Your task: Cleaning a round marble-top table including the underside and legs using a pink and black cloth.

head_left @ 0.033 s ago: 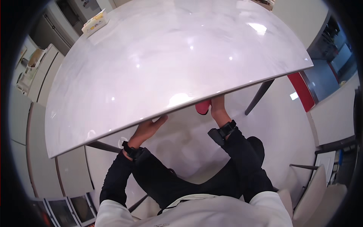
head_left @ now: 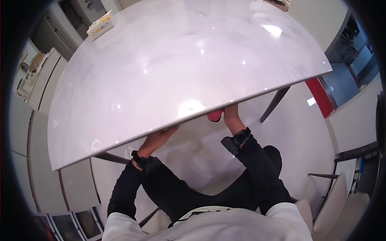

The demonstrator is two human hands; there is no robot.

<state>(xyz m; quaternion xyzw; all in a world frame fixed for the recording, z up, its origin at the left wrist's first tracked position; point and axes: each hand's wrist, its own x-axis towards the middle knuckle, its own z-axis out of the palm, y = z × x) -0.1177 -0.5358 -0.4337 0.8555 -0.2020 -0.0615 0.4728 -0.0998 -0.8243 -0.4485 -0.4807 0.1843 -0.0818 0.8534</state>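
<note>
Left hand now shows less of its fingers than in the earlier frame, the near edge of the worktop covering more of them; the view has also shifted slightly. Right hand and the red item with a dark end show little change.

Position of item: below the worktop's near edge, just left of the right hand, its far part hidden. Contact appears likely, but a firm hold is unconfirmed.

Grip, right: fingers concealed; opening cannot be told. Grip, left: fingers partly concealed; opening and any contents cannot be told.

Progress: handling of the red item appears under way beneath the worktop. No finished result is visible; what remains cannot be determined. A patterned pack stands at the far left of the worktop.
</note>
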